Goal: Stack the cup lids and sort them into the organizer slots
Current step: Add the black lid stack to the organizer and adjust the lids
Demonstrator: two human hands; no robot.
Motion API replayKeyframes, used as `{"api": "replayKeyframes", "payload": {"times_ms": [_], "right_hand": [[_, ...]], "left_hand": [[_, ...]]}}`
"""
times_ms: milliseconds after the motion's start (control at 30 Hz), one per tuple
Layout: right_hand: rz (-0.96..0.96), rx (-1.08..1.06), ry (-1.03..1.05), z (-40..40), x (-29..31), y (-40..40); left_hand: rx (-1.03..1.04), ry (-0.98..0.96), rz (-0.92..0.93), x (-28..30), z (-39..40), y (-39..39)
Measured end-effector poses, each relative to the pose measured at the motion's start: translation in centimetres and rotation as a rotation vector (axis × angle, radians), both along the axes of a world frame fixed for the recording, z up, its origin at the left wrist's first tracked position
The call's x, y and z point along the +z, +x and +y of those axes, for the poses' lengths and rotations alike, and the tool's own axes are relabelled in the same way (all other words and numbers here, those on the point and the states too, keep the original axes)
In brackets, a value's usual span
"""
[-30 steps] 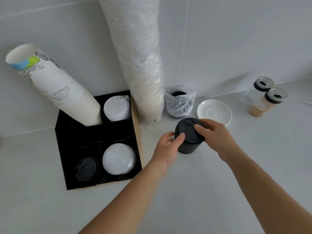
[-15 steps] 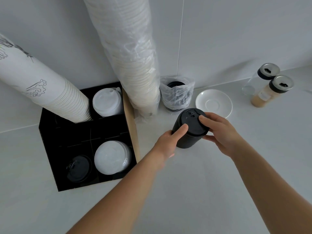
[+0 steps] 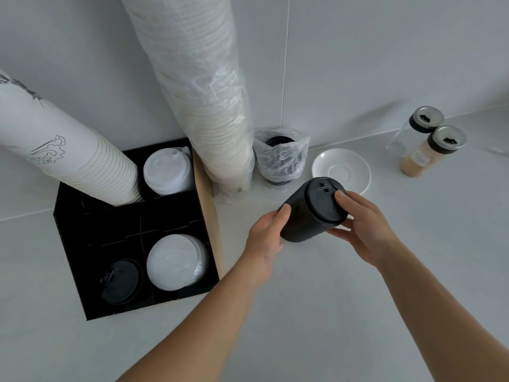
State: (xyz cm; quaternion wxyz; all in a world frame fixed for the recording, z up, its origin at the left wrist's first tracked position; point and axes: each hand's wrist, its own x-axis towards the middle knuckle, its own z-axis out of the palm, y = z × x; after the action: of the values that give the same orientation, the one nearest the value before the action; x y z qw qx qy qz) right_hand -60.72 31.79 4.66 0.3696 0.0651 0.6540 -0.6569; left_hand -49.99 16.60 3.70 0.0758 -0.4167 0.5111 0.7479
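The counter (image 3: 358,312) was pale grey and met a white tiled wall (image 3: 371,64) at the back. A black organizer (image 3: 68,244) sat at the left with 4 slots: printed cups (image 3: 68,161) leaned out of the rear left one, white lids (image 3: 168,172) filled the rear right, flatter white lids (image 3: 176,261) the front right, and black lids (image 3: 121,279) the front left. A bagged cup sleeve (image 3: 198,100) stood against the organizer's right side, a small bagged stack (image 3: 281,158) beside it, then a saucer (image 3: 355,164) and 2 jars (image 3: 429,144) further right.

You held the black lid stack (image 3: 305,219) tilted, between organizer and saucer, its top face turned towards you; whether its base touched the counter could not be told. Your left hand (image 3: 264,238) cupped its lower left side, thumb along the wall, other fingers hidden behind. Your right hand (image 3: 363,230) gripped the upper end, thumb pressed on the top lid's rim, fingers curled beneath.
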Motion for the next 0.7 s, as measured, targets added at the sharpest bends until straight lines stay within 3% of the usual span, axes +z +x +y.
{"api": "replayKeyframes", "payload": {"times_ms": [700], "right_hand": [[0.244,0.132,-0.060,-1.6,9.3,9.7]], "left_hand": [[0.342,0.156,0.216,6.6,0.0,10.9]]}}
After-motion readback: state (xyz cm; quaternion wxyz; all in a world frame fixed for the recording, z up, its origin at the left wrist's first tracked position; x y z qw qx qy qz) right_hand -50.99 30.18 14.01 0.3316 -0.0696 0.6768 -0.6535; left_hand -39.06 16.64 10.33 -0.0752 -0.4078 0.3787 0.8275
